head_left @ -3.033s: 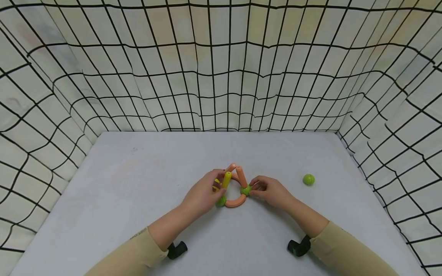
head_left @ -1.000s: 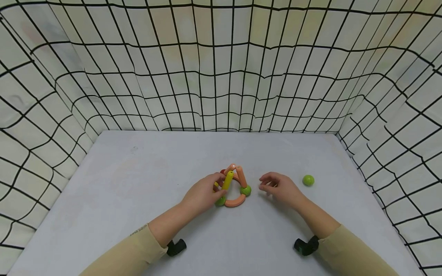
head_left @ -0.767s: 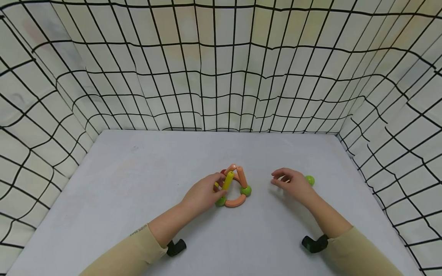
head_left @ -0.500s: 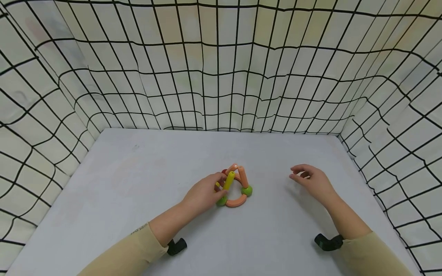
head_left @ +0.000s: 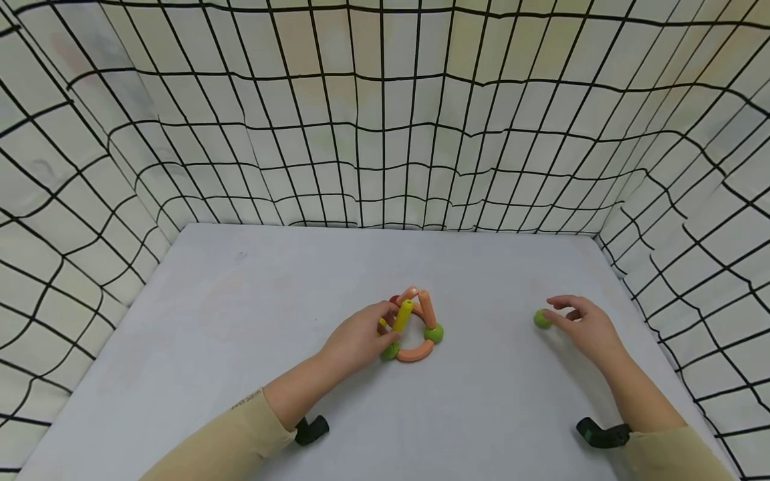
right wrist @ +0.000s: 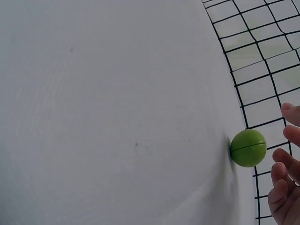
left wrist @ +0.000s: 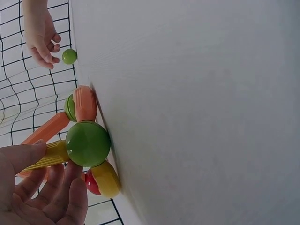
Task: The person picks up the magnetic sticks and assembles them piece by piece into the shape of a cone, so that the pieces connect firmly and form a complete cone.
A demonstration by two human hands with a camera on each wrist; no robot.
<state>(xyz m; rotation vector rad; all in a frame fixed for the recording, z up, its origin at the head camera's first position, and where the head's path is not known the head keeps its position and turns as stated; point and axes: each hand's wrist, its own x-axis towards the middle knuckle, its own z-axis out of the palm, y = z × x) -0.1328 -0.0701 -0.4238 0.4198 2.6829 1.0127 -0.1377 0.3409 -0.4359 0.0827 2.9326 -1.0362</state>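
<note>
My left hand (head_left: 361, 337) pinches an upright yellow rod (head_left: 404, 314) between thumb and fingers, at the left side of a ball-and-rod building toy. The toy is a ring on the table: curved orange pieces (head_left: 415, 354), green balls (head_left: 434, 333) and orange rods (head_left: 427, 308) leaning up from it. In the left wrist view the yellow rod ends at a large green ball (left wrist: 88, 144), with a curved yellow piece (left wrist: 107, 180) and a red ball (left wrist: 92, 183) beside it. Far to the right, my right hand (head_left: 586, 327) hovers with fingers apart beside a loose green ball (right wrist: 248, 148) on the table.
The white table (head_left: 271, 280) is enclosed at the back and both sides by black netting (head_left: 385, 147) over pale walls. Black wrist cameras (head_left: 603, 434) hang under both forearms, close over the tabletop.
My right hand has let go of the toy's right green ball and moved right to the loose green ball. My left hand stays on the yellow rod; the view has shifted slightly.
</note>
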